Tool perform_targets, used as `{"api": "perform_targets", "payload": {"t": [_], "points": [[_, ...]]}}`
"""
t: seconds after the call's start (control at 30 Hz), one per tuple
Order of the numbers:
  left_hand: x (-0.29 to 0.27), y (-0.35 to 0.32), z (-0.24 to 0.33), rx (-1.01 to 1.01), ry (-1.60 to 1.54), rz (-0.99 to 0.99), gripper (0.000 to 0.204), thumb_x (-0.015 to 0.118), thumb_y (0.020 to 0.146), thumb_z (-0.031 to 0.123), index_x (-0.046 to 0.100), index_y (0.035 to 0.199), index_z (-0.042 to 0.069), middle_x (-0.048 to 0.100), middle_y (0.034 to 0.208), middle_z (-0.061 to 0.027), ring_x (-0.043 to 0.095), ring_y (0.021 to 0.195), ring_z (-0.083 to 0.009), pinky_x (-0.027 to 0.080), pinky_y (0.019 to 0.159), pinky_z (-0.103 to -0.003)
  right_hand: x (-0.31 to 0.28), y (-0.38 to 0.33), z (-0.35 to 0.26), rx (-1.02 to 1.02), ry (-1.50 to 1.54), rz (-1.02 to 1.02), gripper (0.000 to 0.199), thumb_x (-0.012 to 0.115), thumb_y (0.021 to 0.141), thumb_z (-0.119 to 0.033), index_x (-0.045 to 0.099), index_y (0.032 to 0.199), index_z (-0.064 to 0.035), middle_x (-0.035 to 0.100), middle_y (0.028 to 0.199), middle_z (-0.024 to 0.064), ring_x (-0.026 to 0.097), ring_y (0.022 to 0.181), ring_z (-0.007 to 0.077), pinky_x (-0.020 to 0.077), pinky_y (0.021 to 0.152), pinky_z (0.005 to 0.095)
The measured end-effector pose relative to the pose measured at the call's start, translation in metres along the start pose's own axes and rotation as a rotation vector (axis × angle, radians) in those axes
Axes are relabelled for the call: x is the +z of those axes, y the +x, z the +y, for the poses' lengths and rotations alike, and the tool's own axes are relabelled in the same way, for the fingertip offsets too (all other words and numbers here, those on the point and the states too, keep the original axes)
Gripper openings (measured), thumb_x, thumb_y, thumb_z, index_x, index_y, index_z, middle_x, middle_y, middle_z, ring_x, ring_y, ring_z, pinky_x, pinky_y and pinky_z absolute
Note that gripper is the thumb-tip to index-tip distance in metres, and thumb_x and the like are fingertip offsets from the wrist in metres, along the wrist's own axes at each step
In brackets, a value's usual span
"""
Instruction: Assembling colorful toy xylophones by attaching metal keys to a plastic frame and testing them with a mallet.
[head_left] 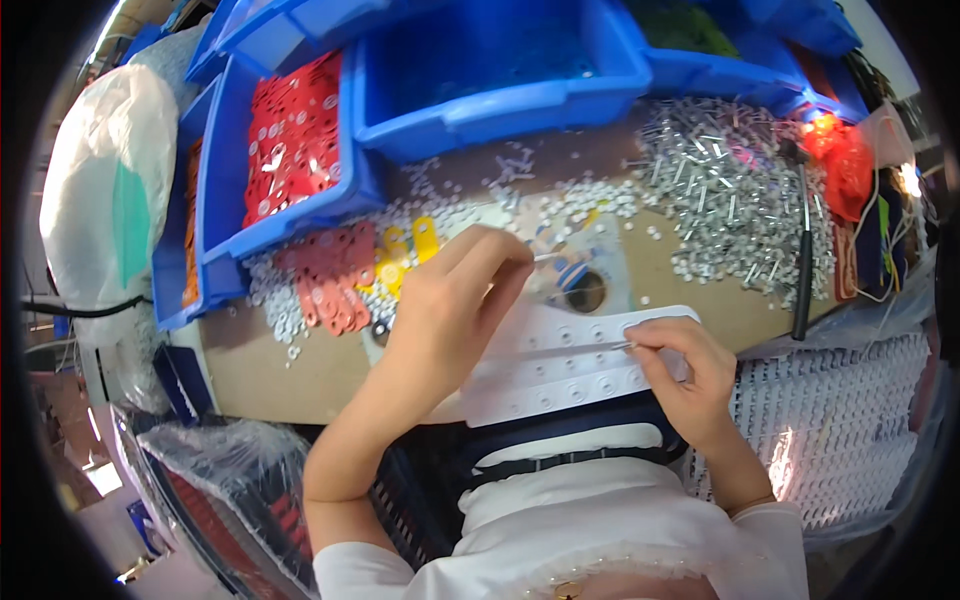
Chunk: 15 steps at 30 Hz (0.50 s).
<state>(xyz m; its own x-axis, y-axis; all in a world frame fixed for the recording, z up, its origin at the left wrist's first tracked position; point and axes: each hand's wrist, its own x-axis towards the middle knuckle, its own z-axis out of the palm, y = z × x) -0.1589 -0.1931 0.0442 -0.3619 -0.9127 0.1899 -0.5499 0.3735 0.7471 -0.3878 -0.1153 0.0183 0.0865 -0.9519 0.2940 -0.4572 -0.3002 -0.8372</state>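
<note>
In front of me at the table's near edge lies a white plastic panel (545,395) with rows of round raised rings and a long slot along it. My right hand (693,375) is at the panel's right end, thumb and forefinger pinched on a small shiny metal pin (627,346). My left hand (445,305) is raised over the panel's left part, its fingers closed together. Something small and whitish shows at its fingertips, too small to name. Just beyond the panel is a dark round hole (587,291) in a pale plate.
A heap of metal pins (735,200) covers the back right, beside a black-handled tool (804,250). Small white caps (590,203) are scattered mid-table. Blue bins (500,118) line the back, one holding red pieces (295,140). Pink pieces (333,280) and yellow pieces (400,255) lie left. White panels (830,430) are stacked right.
</note>
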Motion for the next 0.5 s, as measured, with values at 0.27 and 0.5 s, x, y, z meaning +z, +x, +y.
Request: {"api": "perform_targets", "payload": {"t": [0.27, 0.5], "points": [[-0.012, -0.100, -0.005, -0.240, -0.247, 0.150, 0.032, 0.070, 0.080, -0.004, 0.063, 0.111, 0.002, 0.070, 0.094, -0.0105, 0.069, 0.082, -0.0213, 0.053, 0.073, -0.031, 0.045, 0.008, -0.029, 0.032, 0.130, -0.287, 0.017, 0.070, 0.078, 0.008, 0.064, 0.093, 0.0013, 0.069, 0.090, 0.0125, 0.069, 0.078, 0.0212, 0.0550, 0.068, 0.0280], [-0.016, -0.107, -0.012, -0.170, -0.116, 0.043, 0.036, 0.072, 0.080, -0.005, 0.060, 0.113, 0.000, 0.072, 0.095, -0.0113, 0.071, 0.085, -0.0189, 0.055, 0.076, -0.029, 0.068, 0.008, -0.026, -0.109, 0.054, -0.341, 0.017, 0.070, 0.078, 0.005, 0.062, 0.092, 0.0004, 0.067, 0.087, 0.0128, 0.068, 0.074, 0.0274, 0.0549, 0.063, 0.0338]]}}
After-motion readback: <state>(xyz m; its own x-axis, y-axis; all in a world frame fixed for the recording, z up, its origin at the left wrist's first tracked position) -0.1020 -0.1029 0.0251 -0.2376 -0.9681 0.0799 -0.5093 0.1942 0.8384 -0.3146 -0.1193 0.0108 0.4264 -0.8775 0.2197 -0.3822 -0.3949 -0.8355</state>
